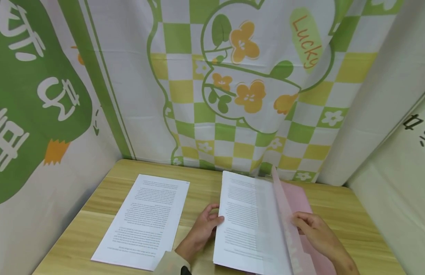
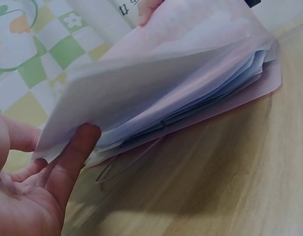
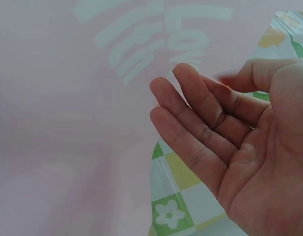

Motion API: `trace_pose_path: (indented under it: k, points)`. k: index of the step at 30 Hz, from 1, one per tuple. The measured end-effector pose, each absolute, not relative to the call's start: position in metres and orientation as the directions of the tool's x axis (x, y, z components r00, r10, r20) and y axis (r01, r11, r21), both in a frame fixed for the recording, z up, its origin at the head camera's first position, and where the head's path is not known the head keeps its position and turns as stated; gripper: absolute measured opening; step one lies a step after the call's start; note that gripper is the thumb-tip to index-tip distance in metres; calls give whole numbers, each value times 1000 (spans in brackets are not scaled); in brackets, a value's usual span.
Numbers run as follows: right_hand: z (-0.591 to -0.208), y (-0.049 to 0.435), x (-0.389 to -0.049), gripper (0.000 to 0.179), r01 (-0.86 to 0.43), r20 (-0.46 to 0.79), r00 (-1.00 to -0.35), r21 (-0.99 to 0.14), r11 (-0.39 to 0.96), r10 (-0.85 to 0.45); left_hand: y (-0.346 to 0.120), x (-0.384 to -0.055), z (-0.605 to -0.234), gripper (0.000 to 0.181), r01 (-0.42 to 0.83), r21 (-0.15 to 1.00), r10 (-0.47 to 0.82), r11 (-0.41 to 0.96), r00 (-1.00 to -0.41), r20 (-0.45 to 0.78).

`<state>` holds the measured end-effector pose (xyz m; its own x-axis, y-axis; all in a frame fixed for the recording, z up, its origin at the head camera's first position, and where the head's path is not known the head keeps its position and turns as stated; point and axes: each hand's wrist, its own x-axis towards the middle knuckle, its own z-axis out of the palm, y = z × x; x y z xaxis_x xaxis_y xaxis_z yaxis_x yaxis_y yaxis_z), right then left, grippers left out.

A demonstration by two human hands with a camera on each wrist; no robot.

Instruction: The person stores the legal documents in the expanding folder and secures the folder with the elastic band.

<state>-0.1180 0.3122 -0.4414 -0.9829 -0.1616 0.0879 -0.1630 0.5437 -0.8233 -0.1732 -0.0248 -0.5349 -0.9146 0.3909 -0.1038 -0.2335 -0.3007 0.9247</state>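
A pink folder (image 1: 298, 196) lies spread on the right part of the table, its translucent front cover (image 1: 284, 214) raised at an angle. My right hand (image 1: 317, 235) pinches that cover's edge between thumb and fingers; pale lettering shows on the cover in the right wrist view. Printed sheets (image 1: 238, 217) stick out leftward from under the cover, partly overlapped by a clear layer. Their left edge is pinched by my left hand (image 1: 201, 228), thumb on one face and fingers on the other. Below them, several papers and sleeves (image 2: 250, 64) are stacked in the folder.
Another printed sheet (image 1: 143, 221) lies flat on the left of the wooden table (image 1: 195, 194). A thin pink band (image 2: 132, 164) loops out below the folder. Patterned curtains (image 1: 178, 84) surround the table at the back and sides.
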Motion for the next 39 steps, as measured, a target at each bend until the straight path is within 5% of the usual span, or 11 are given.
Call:
trace_pose_path:
  k: [39]
  points:
    - [-441, 311, -119, 30, -149, 74, -985, -832, 535, -158, 13, -176, -532, 35, -161, 958, 399, -237, -915, -55]
